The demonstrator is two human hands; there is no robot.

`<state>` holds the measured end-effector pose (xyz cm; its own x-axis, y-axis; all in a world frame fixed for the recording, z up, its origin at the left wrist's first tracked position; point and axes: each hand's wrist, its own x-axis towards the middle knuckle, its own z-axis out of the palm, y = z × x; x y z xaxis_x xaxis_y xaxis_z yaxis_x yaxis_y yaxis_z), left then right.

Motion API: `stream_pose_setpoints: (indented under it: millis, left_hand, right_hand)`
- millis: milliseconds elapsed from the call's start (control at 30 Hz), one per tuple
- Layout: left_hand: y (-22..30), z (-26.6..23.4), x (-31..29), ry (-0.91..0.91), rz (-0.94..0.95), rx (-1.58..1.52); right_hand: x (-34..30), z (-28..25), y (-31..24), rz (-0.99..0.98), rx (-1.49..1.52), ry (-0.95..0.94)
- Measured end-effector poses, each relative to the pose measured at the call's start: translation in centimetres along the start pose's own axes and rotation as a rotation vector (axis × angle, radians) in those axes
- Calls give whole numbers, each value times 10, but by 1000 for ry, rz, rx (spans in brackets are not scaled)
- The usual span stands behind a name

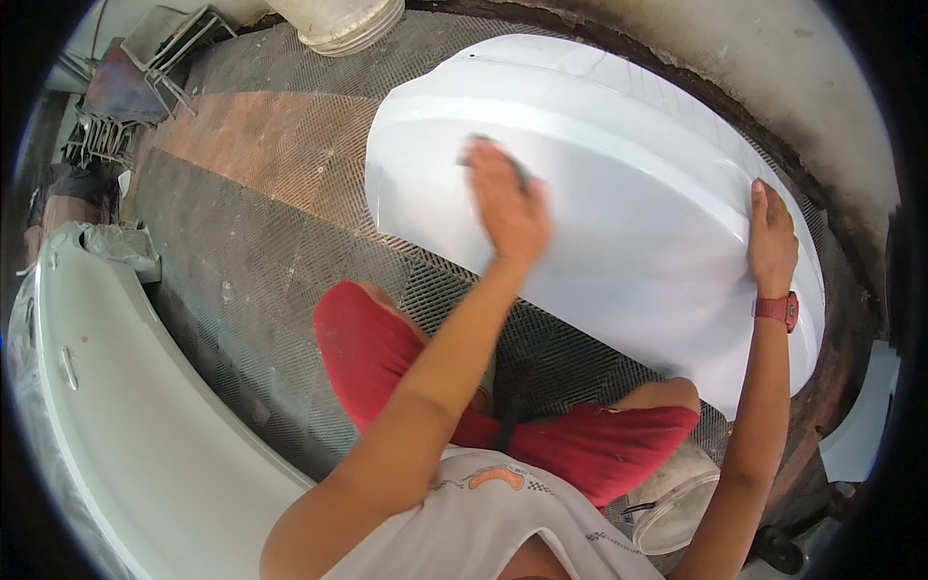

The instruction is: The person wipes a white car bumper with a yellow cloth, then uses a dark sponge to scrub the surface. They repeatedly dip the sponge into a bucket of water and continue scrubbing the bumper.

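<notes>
A large glossy white car panel (619, 184), curved with a raised crease along it, lies on the floor in front of me. My left hand (507, 201), smeared by motion, presses a dark flat pad (523, 177) on the panel's left half. Only the edges of the pad show beyond my fingers, so its exact kind is hidden. Toward the panel's right end my right hand (773, 242) lies flat with its fingers stretched out, holding nothing. A red wristwatch (776, 308) is on my right wrist.
I sit with bent legs at the panel's near edge, on ribbed floor mats (261, 242). A white bucket (677, 503) stands beside my right leg, another bucket (343, 24) at the far wall. A pale car door panel (145, 387) is at left, metal-legged chairs (159, 48) far left.
</notes>
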<state>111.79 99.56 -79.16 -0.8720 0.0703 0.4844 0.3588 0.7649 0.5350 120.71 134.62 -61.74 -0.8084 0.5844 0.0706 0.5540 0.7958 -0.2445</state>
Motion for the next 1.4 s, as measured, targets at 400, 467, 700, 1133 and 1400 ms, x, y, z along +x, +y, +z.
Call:
stream_pose_setpoints:
  millis: [400, 467, 700, 1133, 1400]
  left_hand:
    - [-39, 16, -35, 151, -599, -54]
    - [-60, 10, -47, 115, -560, 0]
    - [-177, -32, 64, 399, -1196, -411]
    - [-220, -22, -11, 309, -1453, -319]
    - [129, 49, -188, -161, -1275, -437]
  right_hand:
    - [5, 4, 5, 25, -18, -23]
    - [6, 5, 7, 16, -24, -45]
    - [10, 13, 23, 48, -40, -8]
    - [9, 14, 19, 74, -75, 33]
    - [7, 11, 13, 57, -36, 47]
